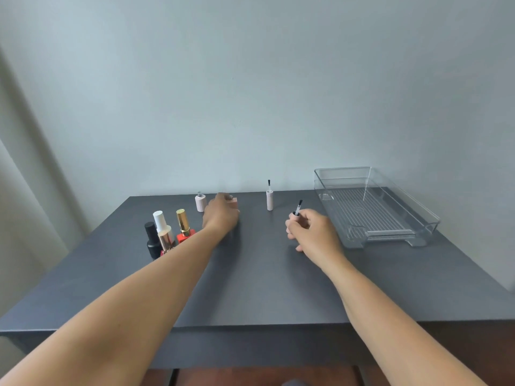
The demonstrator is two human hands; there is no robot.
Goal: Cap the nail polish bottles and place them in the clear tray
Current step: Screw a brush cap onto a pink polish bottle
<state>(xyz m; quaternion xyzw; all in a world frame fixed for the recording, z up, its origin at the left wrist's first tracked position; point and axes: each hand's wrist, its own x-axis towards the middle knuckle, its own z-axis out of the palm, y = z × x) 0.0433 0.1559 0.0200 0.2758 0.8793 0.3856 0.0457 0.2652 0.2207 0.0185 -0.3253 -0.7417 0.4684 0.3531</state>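
Dark grey table (250,288), matte top, set against a pale wall (250,79). Two bare forearms reach across it from the near edge.

Nearest cluster, left side: four capped bottles grouped close. Black bottle (152,240) with black cap; rose-gold capped bottle (165,240) just beside it, its body mostly hidden by the left forearm; white-capped bottle (161,222) behind those; red bottle (184,227) with tall gold cap to their right.

Right hand (309,232), mid-table: fingers curled closed round a cap, brush cap (297,208) held with brush pointing up and away, black bristles on a pale stem. The cap's body is mostly hidden in the grip.

Left hand (221,215), further left: closed over a pink square bottle (233,202), uncapped, threaded neck visible at the top. Grip appears to be round the bottle's side, though the fingers are hidden from this angle.

Just left of that hand: pale pink ribbed bottle (200,203), upright, uncapped, silver threaded neck.

Between the hands, further back: pale pink ribbed cap (269,200) standing on its top, brush upward.

Far right: clear tray (376,207), ridged floor, cut-out handles at both ends, nothing in it.
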